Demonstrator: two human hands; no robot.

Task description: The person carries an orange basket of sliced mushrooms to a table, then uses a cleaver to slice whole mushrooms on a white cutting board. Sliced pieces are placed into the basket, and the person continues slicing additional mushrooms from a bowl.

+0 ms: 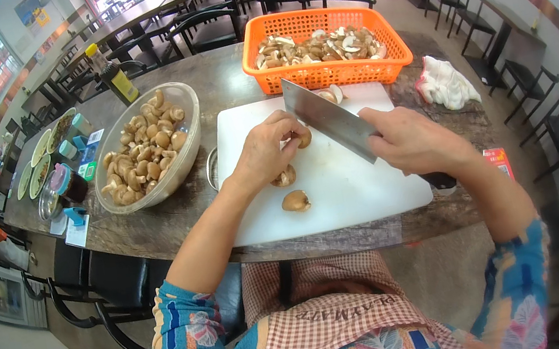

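Note:
My left hand (274, 144) pinches a brown mushroom (304, 139) on the white cutting board (355, 189). In my right hand (411, 140) is a cleaver (329, 123), its broad blade slanting up and left, with the front end close to my left fingers. Whether the edge touches the mushroom I cannot tell. Two more mushrooms lie nearer to me on the board: one (284, 176) just below my left hand, the other (296, 201) lower down. Beyond the blade are cut mushroom pieces (335, 93), partly hidden by it.
Behind the board stands an orange plastic basket (329, 76) of cut mushrooms. A large bowl (196, 150) of whole mushrooms sits left, with a yellow-capped bottle (113, 75) behind it. White cloth gloves (446, 83) lie right. Jars (69, 183) and oval dishes (41, 174) occupy the table's left end.

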